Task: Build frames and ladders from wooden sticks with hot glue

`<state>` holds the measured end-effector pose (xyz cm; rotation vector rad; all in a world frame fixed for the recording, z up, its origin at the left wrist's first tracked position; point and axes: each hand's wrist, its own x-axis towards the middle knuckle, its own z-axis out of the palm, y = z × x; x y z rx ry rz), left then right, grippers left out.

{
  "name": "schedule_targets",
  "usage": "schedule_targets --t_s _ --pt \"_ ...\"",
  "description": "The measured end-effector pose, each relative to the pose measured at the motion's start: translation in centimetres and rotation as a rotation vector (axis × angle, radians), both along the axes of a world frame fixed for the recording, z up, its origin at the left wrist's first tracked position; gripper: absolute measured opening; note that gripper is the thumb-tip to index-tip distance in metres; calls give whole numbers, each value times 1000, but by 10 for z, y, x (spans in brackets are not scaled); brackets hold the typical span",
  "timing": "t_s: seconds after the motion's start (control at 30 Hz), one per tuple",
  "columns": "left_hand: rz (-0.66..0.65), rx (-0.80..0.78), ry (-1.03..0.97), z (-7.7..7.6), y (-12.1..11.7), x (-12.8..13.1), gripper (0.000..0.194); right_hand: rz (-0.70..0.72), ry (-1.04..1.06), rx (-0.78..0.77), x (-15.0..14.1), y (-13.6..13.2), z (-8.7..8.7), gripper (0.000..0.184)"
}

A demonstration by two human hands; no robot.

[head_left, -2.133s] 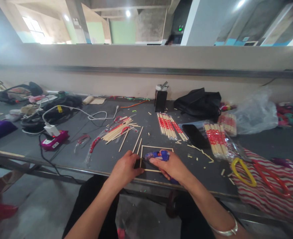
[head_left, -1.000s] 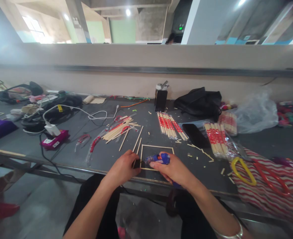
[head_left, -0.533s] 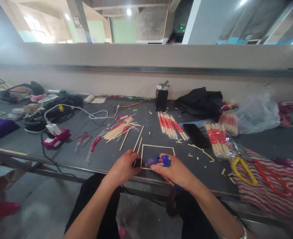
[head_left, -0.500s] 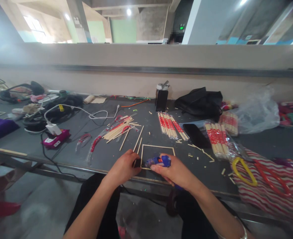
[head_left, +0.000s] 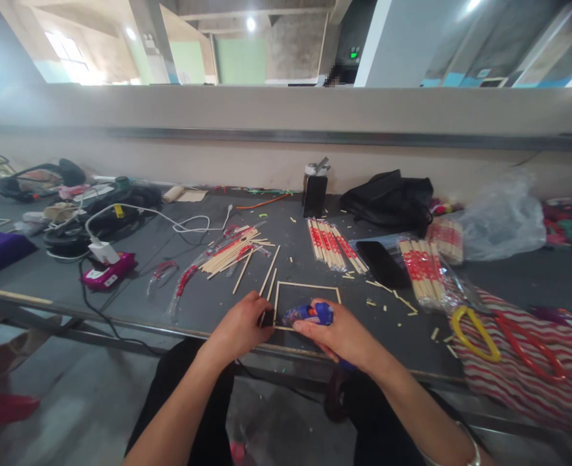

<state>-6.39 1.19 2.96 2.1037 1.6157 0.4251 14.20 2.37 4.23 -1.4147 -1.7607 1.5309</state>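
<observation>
1 stick frame (head_left: 308,285) flat on bench (head_left: 354,346), nr front edge. R hand (head_left: 329,330) grips blue tool (head_left: 323,313), tip by near-L corner; L hand (head_left: 241,323) fingers bent there, hold unclear. Steady tip, corner sq pls.

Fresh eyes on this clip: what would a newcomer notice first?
Probably the bright blue tool in the right hand, pointed toward the near-left corner of a rectangular stick frame by the front edge of the table; the left hand is at that corner too. Next, at the right, a yellow loop and a red loop against striped cloth.
</observation>
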Motion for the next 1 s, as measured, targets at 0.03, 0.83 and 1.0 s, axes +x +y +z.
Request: schedule_targets --t_s 0.03,0.83,1.0 --pt "-1 1 4 0 0 0 20 3 4 -3 0 0 0 30" --pt "212 -34 88 2 2 2 9 -58 259 54 27 10 -2 35" --pt "294 -63 256 2 6 6 17 -166 300 82 32 9 -5 36"
